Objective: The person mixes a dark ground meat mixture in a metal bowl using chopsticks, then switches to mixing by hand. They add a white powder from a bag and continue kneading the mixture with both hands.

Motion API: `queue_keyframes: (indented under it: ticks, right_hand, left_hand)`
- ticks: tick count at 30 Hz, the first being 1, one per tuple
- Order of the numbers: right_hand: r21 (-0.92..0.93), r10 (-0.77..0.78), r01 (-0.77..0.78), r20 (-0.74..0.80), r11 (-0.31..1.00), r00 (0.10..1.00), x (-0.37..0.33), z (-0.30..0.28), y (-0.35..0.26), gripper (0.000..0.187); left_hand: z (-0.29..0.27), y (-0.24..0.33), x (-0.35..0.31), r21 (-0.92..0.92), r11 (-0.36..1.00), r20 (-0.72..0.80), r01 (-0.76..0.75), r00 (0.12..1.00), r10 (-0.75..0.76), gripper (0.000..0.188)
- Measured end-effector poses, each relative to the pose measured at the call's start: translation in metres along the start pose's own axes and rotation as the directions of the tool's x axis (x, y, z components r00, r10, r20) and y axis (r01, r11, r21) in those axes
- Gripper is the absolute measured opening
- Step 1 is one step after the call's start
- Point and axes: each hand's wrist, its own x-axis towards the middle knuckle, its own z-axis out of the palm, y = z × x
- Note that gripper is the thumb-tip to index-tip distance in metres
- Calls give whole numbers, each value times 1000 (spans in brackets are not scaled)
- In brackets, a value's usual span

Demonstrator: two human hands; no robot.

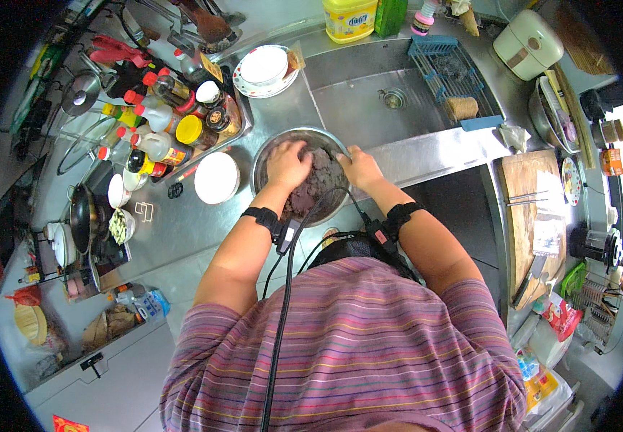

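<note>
A round metal bowl [259,184] stands at the counter's front edge, just left of the sink. Dark brown, crumbly dough [320,180] fills much of it. Inside the bowl's left side, my left hand [288,165] presses into the dough with bent fingers; the fingertips are partly hidden. My right hand [362,169] grips the bowl's right rim, its fingers at the edge. Black straps with cables circle both wrists, and one cable crosses in front of the bowl. A white round container [217,178] stands to the bowl's left.
Sauce bottles and jars [160,147] crowd the left counter. Stacked plates [264,72] stand behind the bowl. The sink [354,101] holds a blue drying rack [455,72]. At right, a cutting board [520,237] carries chopsticks and a knife. A wok [81,216] sits far left.
</note>
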Motion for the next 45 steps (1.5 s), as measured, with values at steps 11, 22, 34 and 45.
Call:
queue_keyframes:
  ticks: [11,22,34,45]
  right_hand:
    - [-124,-76,69,-50,990,996,21,-3,1,36]
    - [-130,44,-42,6,991,999,-20,-15,-6,46]
    - [147,166,-170,39,975,985,-15,-4,-7,44]
    - [62,149,-153,58,986,987,-4,3,-3,44]
  left_hand:
    - [33,36,-3,-90,934,370,-345,859,353,31]
    - [18,20,8,-106,993,52,-52,997,58,42]
    - [32,27,21,-143,911,414,-387,813,410,28]
    - [3,4,-9,-280,813,218,-510,791,571,34]
